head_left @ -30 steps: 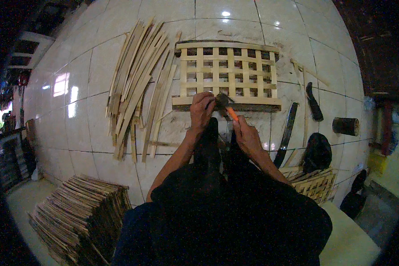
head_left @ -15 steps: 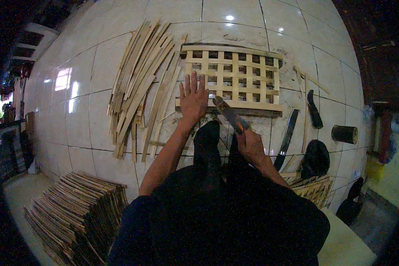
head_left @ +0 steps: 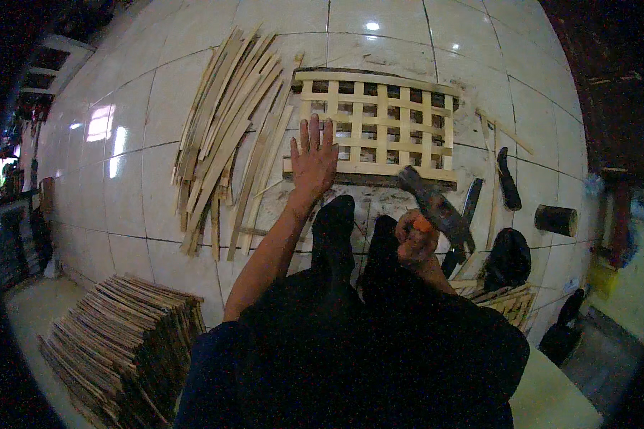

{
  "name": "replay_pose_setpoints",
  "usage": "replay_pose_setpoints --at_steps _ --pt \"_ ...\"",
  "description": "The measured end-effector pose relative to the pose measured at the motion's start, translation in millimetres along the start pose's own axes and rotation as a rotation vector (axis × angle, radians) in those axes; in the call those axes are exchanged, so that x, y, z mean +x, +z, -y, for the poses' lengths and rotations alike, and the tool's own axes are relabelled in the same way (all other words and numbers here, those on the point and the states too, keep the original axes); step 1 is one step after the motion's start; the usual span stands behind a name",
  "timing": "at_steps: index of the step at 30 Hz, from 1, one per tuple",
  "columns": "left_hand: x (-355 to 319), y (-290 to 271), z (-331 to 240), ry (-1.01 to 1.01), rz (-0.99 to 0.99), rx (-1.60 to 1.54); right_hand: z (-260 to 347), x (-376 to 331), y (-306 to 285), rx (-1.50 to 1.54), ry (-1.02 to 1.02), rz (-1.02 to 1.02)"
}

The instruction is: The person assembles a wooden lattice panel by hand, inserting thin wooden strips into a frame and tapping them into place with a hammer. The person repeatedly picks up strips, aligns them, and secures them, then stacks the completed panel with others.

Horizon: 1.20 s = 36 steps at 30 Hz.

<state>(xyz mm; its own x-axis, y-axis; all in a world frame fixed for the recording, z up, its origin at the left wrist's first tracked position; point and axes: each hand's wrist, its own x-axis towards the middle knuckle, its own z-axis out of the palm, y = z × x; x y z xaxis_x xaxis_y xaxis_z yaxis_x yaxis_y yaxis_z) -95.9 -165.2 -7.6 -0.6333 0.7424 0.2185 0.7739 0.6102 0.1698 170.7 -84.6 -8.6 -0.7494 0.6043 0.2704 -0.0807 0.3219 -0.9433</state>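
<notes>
A lattice panel of pale woven bamboo strips (head_left: 404, 171) lies on the floor ahead of me, resting on dark bars along its far and near sides. On its near left corner my left hand (head_left: 313, 161) lies flat, fingers spread and pressed to the strips. My right hand (head_left: 416, 236) grips the orange handle of a hammer (head_left: 440, 211). The dark metal head is raised toward the near right edge of the lattice, and I cannot tell whether it touches. Both my dark-covered feet (head_left: 334, 218) are just in front of the panel.
Loose bamboo strips (head_left: 225, 121) are heaped at the left. A tall stack of dark-edged slats (head_left: 122, 336) stands lower left. To the right lie a long blade (head_left: 472, 200), a dark handle-shaped piece (head_left: 506, 179), a dark cylinder (head_left: 555, 220) and a black bundle (head_left: 509, 257).
The hammer has lifted and swung right, away from the lattice's near edge, as my right hand turned and drew back. My left hand has stayed in place.
</notes>
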Motion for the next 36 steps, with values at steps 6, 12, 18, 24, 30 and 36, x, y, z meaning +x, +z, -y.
replay_pose_setpoints --at_steps 6,12,18,24,30,36 --pt "2.3 -0.9 -1.8 -0.018 0.038 0.004 29.8 48.0 23.6 -0.483 0.647 0.324" --pt "0.3 -8.6 -1.9 -0.028 0.051 -0.021 88.4 90.7 32.4 -0.312 0.232 0.150" --pt "-2.8 -4.5 1.1 -0.024 0.070 0.013 20.6 48.0 21.0 -0.556 0.434 0.378" --pt "3.4 -8.2 -7.7 -0.062 0.164 0.022 59.1 48.8 -18.8 -0.530 0.530 0.045" --pt "1.5 8.4 11.2 -0.014 0.099 -0.049 42.7 -30.2 -128.5 -0.839 0.666 -0.394" --pt "-7.0 -14.1 -32.2 0.339 0.003 -0.090 -6.8 -86.1 -193.4 -1.157 0.777 -0.348"
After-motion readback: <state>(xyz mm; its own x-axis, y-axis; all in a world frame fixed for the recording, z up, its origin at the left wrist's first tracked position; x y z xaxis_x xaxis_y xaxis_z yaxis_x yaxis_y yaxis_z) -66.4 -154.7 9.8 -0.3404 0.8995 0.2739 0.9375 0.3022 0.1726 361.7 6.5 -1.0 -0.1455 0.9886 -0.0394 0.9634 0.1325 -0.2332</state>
